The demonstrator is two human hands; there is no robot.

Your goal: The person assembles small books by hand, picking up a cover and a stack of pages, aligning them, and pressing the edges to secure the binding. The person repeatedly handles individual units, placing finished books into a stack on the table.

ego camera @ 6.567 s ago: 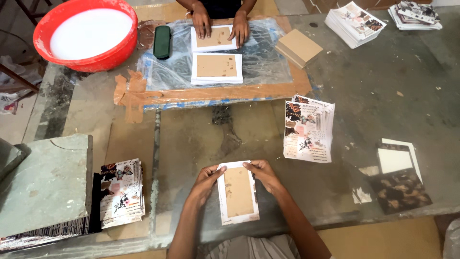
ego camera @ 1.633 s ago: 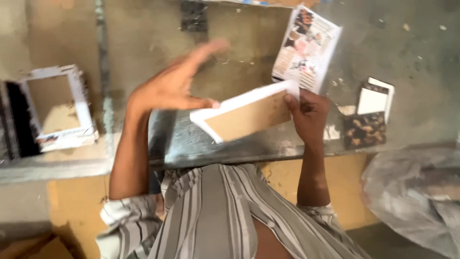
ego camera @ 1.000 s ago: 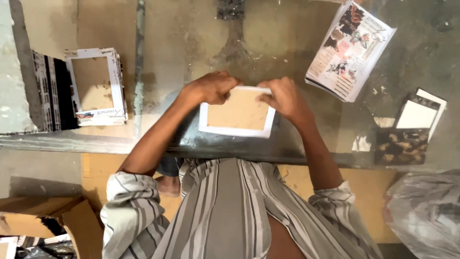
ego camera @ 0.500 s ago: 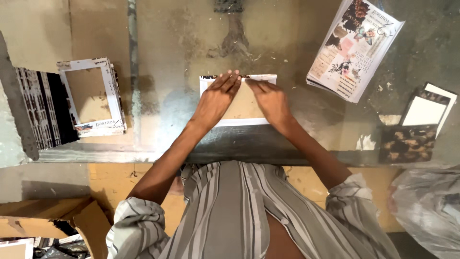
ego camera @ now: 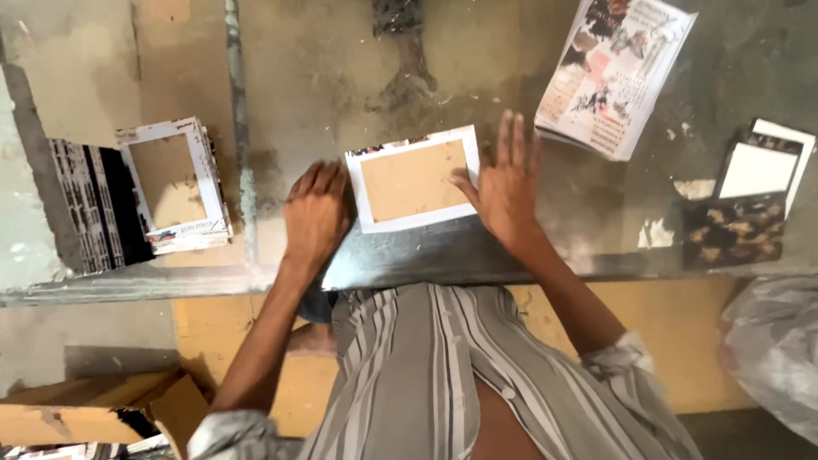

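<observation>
Both hands have drawn apart since half a second ago, when they pressed together along the far edge of the card panel (ego camera: 415,179); now each lies at one short side of it. Nearest the striped shirt (ego camera: 443,375), the panel lies flat on the bench (ego camera: 324,77) close to its near edge, brown face up with a white border. Just left of the panel, the left hand (ego camera: 315,213) rests palm down on the bench, fingers together and gripping nothing, its fingertips close to the panel's left edge. On the panel's right side, the right hand (ego camera: 507,183) lies flat with fingers spread, the thumb pressing on the panel's right border, the rest on the bench. Well to the left of the panel sits a stack of finished panels (ego camera: 175,187), the top one showing the same brown face in a white frame. Right of the panel, near the bench edge, lie a dark patterned sheet (ego camera: 733,230) and a white card (ego camera: 758,166). Beyond the panel and to its right, a pile of printed paper sheets (ego camera: 615,75) lies tilted
</observation>
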